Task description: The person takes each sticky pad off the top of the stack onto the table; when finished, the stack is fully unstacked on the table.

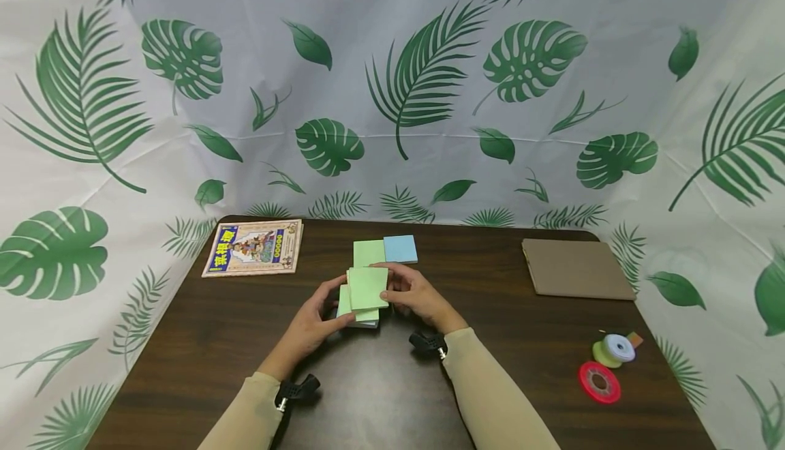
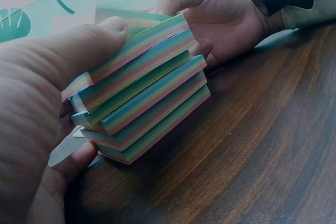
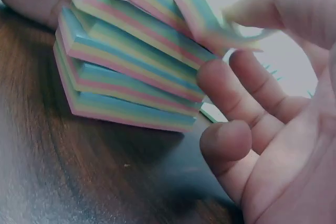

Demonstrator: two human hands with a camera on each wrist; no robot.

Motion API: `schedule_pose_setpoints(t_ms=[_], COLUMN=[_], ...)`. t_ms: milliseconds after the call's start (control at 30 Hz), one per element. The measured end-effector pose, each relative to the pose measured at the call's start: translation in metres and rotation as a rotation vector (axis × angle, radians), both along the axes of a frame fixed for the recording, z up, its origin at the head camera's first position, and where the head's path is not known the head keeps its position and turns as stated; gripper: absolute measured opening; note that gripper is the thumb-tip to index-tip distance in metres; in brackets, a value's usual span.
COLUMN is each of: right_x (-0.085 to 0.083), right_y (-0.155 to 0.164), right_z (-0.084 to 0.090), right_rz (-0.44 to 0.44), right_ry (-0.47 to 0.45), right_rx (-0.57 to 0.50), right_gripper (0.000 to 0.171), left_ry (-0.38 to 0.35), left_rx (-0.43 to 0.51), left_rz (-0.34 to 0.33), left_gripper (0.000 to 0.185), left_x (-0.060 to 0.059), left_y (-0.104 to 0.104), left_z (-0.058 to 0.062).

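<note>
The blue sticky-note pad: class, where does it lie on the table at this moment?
In the head view the blue sticky-note pad lies flat toward the table's far edge, touching the right side of a green pad, just beyond the stack of pads between both hands.

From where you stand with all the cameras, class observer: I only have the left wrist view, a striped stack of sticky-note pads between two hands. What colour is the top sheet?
Observer: Green; the head view shows the stack of pads green on top.
Operator: Is anything lying behind it?
Observer: Yes, a green pad and a blue pad lie side by side on the table.
Operator: What is the right hand doing?
Observer: The right hand lifts the top pad's edge, thumb above, fingers below.
</note>
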State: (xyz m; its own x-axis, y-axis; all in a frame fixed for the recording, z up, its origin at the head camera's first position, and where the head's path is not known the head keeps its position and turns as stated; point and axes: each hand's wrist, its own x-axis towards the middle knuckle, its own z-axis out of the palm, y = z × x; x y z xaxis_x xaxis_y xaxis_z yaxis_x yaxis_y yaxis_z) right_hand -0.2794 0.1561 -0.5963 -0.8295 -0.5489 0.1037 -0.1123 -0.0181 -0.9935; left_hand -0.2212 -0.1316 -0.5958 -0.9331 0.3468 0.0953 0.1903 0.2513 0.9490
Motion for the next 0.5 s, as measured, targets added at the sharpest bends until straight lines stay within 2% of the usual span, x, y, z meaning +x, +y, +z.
schedule_pose_setpoints(t_ms=[333,500], right_x=[-0.0041,-0.0067], right_y=[0.0016,0.0026], right_z=[-0.0041,-0.0062], right_rz=[-0.05,-0.105], right_ry=[-0.039,-0.066], right_rx=[-0.128,-0.262], right_gripper=[0.049,0.049], left_ry=[0.051,0.062], left_rx=[-0.004,-0.022], left_rz=[-0.017,-0.014], left_gripper=[0.076,0.073], left_x=[-0.0018,-0.001], left_y=[-0.0007,0.0], left_z=[-0.0019,-0.0015])
